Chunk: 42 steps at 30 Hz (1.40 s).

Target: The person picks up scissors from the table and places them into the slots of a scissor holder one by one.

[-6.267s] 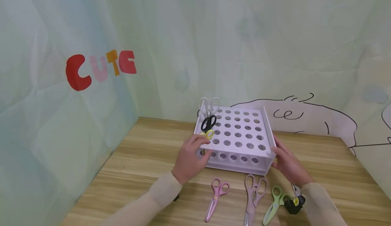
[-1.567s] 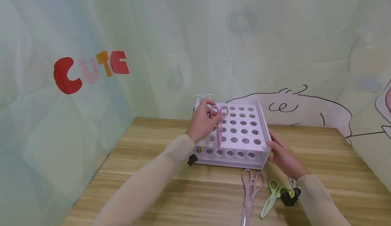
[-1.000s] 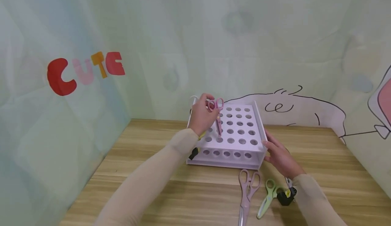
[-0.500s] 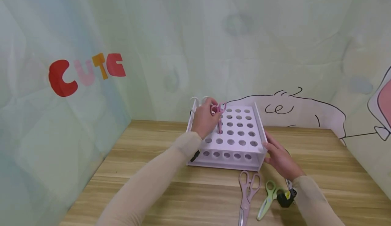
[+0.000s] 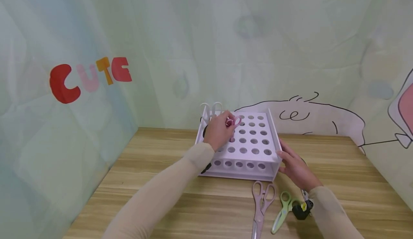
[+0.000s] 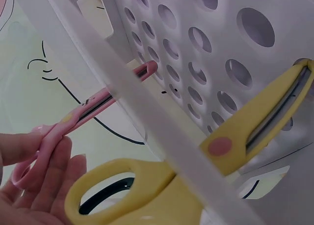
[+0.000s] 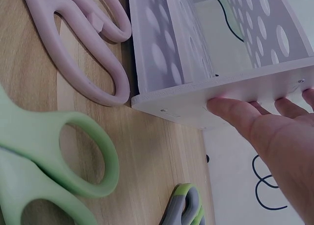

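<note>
While the left hand [image 5: 218,131] pinches pink scissors [image 6: 73,119], it partly hides them.

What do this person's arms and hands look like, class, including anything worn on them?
The left sleeve and right sleeve are long, plain and cream-coloured, fairly close-fitting, and end at the wrists; no print or lettering shows. The left hand and right hand are bare, without gloves, and no ring is visible on either.
</note>
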{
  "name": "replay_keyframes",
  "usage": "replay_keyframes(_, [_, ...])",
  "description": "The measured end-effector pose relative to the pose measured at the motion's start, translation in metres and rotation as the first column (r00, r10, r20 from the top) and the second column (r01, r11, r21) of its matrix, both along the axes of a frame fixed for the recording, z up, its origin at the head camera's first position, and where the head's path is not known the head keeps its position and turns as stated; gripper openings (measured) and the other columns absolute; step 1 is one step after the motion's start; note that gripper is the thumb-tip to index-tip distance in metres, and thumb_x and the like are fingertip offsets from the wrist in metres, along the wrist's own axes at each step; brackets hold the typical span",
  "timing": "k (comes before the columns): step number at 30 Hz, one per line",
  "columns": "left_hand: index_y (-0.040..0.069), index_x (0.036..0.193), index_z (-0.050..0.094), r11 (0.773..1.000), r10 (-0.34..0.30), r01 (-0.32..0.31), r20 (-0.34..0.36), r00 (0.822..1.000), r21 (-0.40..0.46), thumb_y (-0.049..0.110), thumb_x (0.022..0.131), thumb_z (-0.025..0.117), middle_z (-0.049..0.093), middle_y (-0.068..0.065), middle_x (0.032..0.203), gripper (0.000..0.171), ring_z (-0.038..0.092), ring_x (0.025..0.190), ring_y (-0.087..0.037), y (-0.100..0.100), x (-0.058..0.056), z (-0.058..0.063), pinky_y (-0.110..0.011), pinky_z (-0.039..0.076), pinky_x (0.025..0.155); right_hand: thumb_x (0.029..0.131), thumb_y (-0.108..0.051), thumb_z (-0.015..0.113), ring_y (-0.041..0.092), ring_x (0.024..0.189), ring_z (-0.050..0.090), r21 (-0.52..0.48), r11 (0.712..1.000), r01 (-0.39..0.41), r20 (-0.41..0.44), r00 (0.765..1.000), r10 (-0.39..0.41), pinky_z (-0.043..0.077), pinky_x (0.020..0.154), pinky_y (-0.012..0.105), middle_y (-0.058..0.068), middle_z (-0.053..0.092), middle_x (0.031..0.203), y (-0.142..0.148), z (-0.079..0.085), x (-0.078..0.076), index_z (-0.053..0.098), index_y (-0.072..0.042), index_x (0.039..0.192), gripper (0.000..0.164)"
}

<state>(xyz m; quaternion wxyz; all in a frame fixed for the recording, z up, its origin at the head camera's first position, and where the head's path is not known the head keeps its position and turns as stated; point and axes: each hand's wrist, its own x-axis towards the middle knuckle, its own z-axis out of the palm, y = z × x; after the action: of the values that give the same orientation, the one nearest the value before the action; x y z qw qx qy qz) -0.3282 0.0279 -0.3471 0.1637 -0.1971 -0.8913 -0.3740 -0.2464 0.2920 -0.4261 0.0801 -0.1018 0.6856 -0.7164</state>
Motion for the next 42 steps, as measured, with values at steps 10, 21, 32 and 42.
replay_keyframes(10, [0.013,0.106,0.066,0.985,-0.001,-0.006,-0.039,0.999,-0.174,0.015,0.092,0.072,0.069,0.0,0.086,0.016,0.059,0.068,-0.012,0.003,0.0,-0.005,-0.028,0.05,0.066,0.109,-0.026,0.037,0.04,0.144,0.017,0.004,1.0,0.005,-0.009,1.0,-0.005,0.039,0.106,0.045,0.012,0.001,0.165,-0.002,0.0,0.001,0.001,-0.016,0.16,0.064])
replay_keyframes(21, [0.011,0.094,0.072,0.962,0.036,-0.059,-0.09,0.995,-0.268,0.017,0.092,0.071,0.068,0.0,0.08,0.006,0.056,0.066,-0.014,0.004,0.002,-0.009,-0.028,0.048,0.06,0.109,-0.027,0.037,0.042,0.145,0.016,0.008,1.0,0.003,-0.01,1.0,-0.003,0.035,0.108,0.052,0.012,0.0,0.165,-0.002,0.0,0.001,0.001,-0.017,0.16,0.064])
replay_keyframes(32, [0.014,0.079,0.068,0.927,0.041,-0.072,-0.093,0.995,-0.368,0.015,0.09,0.068,0.061,0.003,0.069,0.012,0.055,0.063,-0.016,0.003,0.001,-0.011,-0.03,0.046,0.056,0.109,-0.028,0.038,0.043,0.144,0.018,0.007,1.0,0.01,-0.008,1.0,-0.01,0.036,0.107,0.051,0.013,0.001,0.165,-0.001,-0.002,0.0,0.001,-0.017,0.16,0.064])
replay_keyframes(42, [0.014,0.082,0.073,0.904,0.056,-0.07,-0.045,0.997,-0.421,0.023,0.091,0.072,0.065,0.002,0.076,0.012,0.057,0.067,-0.015,0.004,0.003,-0.01,-0.031,0.05,0.061,0.109,-0.031,0.039,0.025,0.138,0.035,0.022,1.0,0.002,-0.025,1.0,-0.002,0.035,0.108,0.052,0.013,0.002,0.165,0.0,-0.002,0.0,0.002,-0.018,0.16,0.065])
